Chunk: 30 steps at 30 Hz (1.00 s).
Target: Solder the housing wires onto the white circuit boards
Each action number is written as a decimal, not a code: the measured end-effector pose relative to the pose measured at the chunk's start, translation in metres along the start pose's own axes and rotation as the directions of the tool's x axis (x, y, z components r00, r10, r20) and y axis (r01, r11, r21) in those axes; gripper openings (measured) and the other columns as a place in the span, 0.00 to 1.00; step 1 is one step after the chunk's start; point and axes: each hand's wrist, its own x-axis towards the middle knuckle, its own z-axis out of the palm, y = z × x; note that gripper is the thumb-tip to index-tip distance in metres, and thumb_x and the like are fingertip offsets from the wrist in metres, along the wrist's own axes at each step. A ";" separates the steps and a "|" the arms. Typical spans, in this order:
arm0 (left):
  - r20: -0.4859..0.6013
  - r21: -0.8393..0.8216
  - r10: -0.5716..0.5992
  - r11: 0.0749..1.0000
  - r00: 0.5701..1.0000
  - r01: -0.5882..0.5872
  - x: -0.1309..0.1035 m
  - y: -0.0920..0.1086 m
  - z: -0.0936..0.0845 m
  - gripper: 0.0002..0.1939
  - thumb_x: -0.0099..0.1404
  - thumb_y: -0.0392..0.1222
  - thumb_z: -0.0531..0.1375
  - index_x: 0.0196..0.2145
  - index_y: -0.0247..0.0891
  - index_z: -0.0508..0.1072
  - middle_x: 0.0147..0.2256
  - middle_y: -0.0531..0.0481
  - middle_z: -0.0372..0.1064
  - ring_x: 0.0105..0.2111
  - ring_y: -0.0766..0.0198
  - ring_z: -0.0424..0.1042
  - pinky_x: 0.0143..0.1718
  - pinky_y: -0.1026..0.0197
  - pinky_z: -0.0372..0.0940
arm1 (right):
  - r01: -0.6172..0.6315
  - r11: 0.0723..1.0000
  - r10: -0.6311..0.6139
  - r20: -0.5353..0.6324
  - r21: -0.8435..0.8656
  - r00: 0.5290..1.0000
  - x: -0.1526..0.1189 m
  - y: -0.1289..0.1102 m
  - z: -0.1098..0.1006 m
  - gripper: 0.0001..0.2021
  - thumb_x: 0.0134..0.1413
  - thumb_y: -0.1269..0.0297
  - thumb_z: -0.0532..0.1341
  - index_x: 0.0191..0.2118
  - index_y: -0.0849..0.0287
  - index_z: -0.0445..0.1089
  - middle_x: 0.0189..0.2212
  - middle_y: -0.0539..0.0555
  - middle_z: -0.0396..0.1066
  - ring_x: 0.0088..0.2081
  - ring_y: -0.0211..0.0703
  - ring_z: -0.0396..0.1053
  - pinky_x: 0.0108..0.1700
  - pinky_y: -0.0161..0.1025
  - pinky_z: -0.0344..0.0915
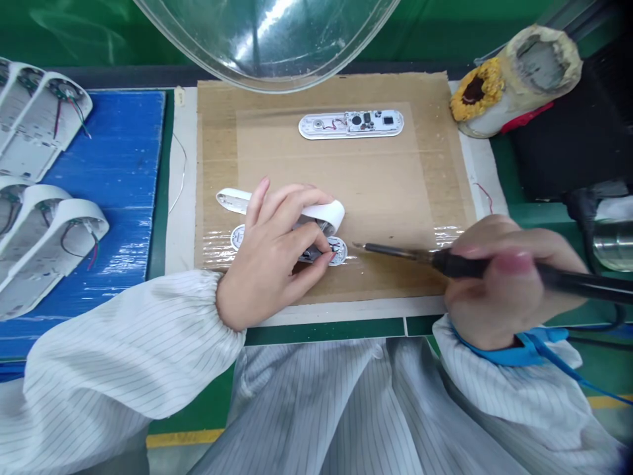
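My left hand (281, 254) lies over a white housing (326, 214) and a white strip with a circuit board (339, 251), both on the cardboard. Its thumb and index finger pinch together at the strip's right end, by thin wires; the other fingers rest on the housing. My right hand (514, 277) is wrapped round a black soldering iron (459, 264). The iron's tip points left and hangs a little to the right of the strip, apart from it. Farther back lies another white strip with a circuit board (351, 124).
White housings with wires (74, 231) stand on a blue sheet (123, 158) at the left. A clear round lens (277, 39) overhangs the back edge. At the back right are a stained holder (519, 86) and a yellow sponge (475, 89). Cables run at the right.
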 end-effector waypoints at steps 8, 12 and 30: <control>0.027 -0.076 0.009 0.997 1.000 -0.007 0.000 -0.003 -0.006 0.05 0.69 0.42 0.60 0.34 0.44 0.75 0.56 0.50 0.66 0.59 0.59 0.63 0.69 0.39 0.37 | -0.085 0.990 0.095 -0.091 0.109 0.991 -0.001 0.017 -0.007 0.10 0.52 0.56 0.70 0.39 0.53 0.79 0.31 0.50 0.73 0.23 0.34 0.67 0.21 0.35 0.59; 0.057 -0.061 0.026 0.998 0.998 -0.022 0.000 -0.003 -0.007 0.06 0.69 0.42 0.59 0.34 0.45 0.75 0.57 0.50 0.65 0.61 0.56 0.60 0.68 0.36 0.36 | -0.029 0.996 0.046 -0.197 0.089 0.979 -0.004 0.010 -0.003 0.16 0.57 0.48 0.65 0.30 0.56 0.77 0.22 0.49 0.69 0.19 0.35 0.63 0.17 0.35 0.55; 0.046 -0.041 -0.003 0.999 0.999 0.005 0.004 0.000 -0.005 0.05 0.65 0.40 0.61 0.31 0.43 0.74 0.56 0.50 0.67 0.61 0.54 0.61 0.68 0.38 0.38 | 0.006 1.000 -0.008 0.057 0.031 0.998 -0.014 -0.009 0.002 0.10 0.58 0.62 0.63 0.27 0.57 0.75 0.20 0.50 0.72 0.18 0.36 0.61 0.19 0.38 0.55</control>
